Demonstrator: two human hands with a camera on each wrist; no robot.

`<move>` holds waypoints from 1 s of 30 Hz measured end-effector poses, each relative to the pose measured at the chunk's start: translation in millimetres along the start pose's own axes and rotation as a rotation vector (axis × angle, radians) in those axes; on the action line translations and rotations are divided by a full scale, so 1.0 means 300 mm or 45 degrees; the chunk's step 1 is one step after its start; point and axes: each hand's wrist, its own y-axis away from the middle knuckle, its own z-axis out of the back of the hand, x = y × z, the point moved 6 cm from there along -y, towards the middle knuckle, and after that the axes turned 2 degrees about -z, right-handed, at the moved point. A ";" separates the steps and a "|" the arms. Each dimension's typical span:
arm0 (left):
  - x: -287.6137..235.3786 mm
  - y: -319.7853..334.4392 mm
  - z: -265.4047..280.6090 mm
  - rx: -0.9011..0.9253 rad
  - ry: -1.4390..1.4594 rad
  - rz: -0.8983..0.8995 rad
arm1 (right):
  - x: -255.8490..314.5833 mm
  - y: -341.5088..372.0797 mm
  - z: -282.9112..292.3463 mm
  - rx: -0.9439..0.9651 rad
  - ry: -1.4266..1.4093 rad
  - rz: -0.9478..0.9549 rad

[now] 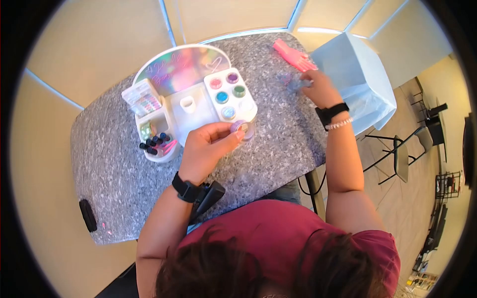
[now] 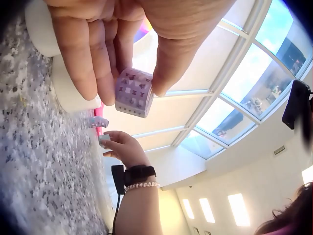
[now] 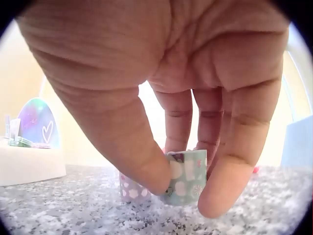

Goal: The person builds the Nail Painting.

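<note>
My left hand (image 1: 204, 149) pinches a purple patterned roll of tape (image 2: 134, 93) between thumb and fingers, close to the front right corner of the white nail-salon stand (image 1: 194, 130). Farther right, my right hand (image 1: 320, 89) has its thumb and fingers around a mint-green patterned roll of tape (image 3: 190, 177), low over the speckled tabletop. Beside that roll, partly hidden behind my thumb in the right wrist view, is a light purple patterned roll (image 3: 133, 191). A pink model hand (image 1: 294, 55) lies just beyond my right hand.
The stand bears several coloured pots (image 1: 222, 97), dark-capped bottles (image 1: 155, 143) and a clear case (image 1: 142, 98). A pale blue plastic-covered box (image 1: 348, 64) is at the table's right edge. A black object (image 1: 88, 215) lies at the left edge, and folding chairs (image 1: 402, 156) stand beyond.
</note>
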 end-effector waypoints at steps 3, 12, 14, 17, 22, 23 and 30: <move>-0.009 0.005 -0.002 -0.027 0.027 0.019 | 0.183 0.156 0.066 -0.328 -0.317 -0.003; -0.015 0.017 -0.014 -0.084 0.125 -0.037 | 0.637 0.428 -0.004 -0.179 -1.018 0.397; -0.018 0.011 -0.007 -0.093 0.118 -0.060 | 0.637 0.425 -0.008 -0.227 -0.955 0.386; -0.006 0.008 -0.001 -0.082 0.082 0.016 | 0.624 0.423 -0.018 -0.274 -0.844 0.355; 0.006 0.002 0.004 -0.112 0.143 -0.018 | 0.628 0.434 -0.033 -0.267 -0.743 0.406; 0.006 0.003 0.003 -0.112 0.144 -0.018 | 0.627 0.433 -0.032 -0.266 -0.743 0.406; -0.002 0.014 -0.012 -0.098 -0.124 -0.051 | 0.664 0.444 -0.035 -0.283 -0.508 0.437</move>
